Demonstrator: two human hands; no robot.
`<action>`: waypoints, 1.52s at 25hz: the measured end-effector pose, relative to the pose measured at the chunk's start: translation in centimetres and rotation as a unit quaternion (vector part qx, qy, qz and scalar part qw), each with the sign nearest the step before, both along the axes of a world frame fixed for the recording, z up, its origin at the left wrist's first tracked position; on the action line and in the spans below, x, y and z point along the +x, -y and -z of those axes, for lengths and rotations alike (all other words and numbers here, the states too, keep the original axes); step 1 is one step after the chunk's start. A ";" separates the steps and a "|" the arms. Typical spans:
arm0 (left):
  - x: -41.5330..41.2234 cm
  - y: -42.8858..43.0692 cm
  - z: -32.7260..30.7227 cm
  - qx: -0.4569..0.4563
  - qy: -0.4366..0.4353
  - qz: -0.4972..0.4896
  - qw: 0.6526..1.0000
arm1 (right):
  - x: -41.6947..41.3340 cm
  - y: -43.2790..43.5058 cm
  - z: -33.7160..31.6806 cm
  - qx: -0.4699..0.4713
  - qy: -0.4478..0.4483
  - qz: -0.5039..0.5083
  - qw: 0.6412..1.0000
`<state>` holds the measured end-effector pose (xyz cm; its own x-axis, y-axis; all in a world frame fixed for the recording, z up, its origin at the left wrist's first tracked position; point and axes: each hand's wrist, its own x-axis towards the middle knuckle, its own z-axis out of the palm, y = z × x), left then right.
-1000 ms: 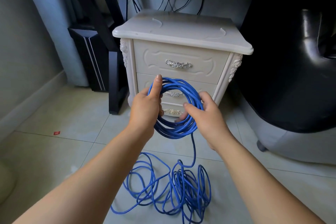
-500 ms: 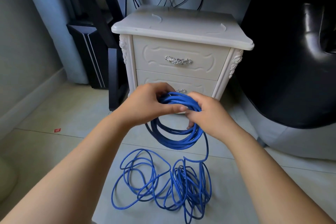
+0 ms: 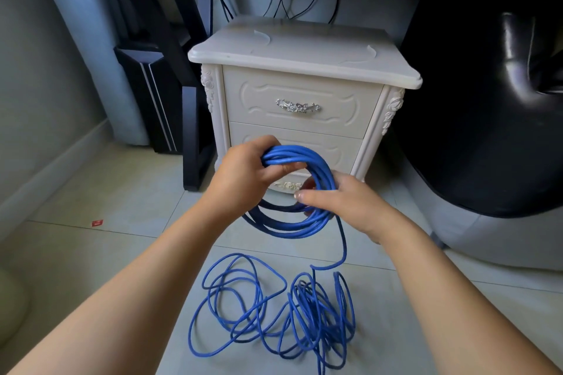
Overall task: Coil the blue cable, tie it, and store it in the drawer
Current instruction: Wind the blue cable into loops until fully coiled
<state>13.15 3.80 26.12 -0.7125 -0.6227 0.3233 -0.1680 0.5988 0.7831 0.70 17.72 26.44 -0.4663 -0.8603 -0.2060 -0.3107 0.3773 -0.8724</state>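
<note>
Coiling step, roughly midway. Left hand [image 3: 243, 170] grip clenched round the top of the coil [image 3: 304, 222], held up in front of the nightstand [image 3: 304, 52]. Right hand [image 3: 344, 201] grip grasping the coil's right side. Rest of the blue cable [image 3: 274, 313] lies tangled on the floor [image 3: 91, 253]. Next: feed slack into another loop, no kinks. Count: one cable, two hands, two drawer fronts [image 3: 301, 94] plainly visible, both closed.
</note>
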 end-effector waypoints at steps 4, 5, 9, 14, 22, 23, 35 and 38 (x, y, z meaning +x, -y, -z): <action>0.0 0.4 -0.2 0.063 -0.076 -0.071 0.993 | 0.2 0.2 1.0 0.011 0.038 0.010 0.999; -0.1 0.2 -0.2 0.089 -0.096 -0.081 0.988 | 0.4 0.4 0.8 -0.025 0.058 0.032 0.997; -1.1 -1.4 0.2 0.241 -0.154 -0.094 0.954 | 0.8 1.3 0.3 -0.160 0.148 0.150 0.964; -1.3 -1.5 0.2 0.393 -0.100 0.032 0.913 | 0.7 1.6 0.2 -0.242 0.313 0.187 0.899; 0.0 -0.6 0.5 0.187 0.017 0.112 0.976 | -0.2 1.7 0.7 -0.096 -0.055 0.142 0.984; -0.1 -0.7 0.6 0.134 0.024 0.111 0.985 | 0.1 1.6 0.9 -0.077 -0.111 0.109 0.985; -0.1 -1.0 0.9 -0.015 0.070 0.051 0.996 | 1.2 1.1 -0.1 -0.092 -0.044 0.037 0.994; -0.2 -0.8 0.6 -0.005 0.026 0.020 0.999 | 0.5 0.4 -0.6 -0.044 0.038 0.002 0.998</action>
<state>12.99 4.58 25.56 -0.7526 -0.5905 0.2913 -0.1840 0.6134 0.7680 1.16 17.27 27.04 -0.4563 -0.8743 -0.1652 -0.2401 0.2997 -0.9233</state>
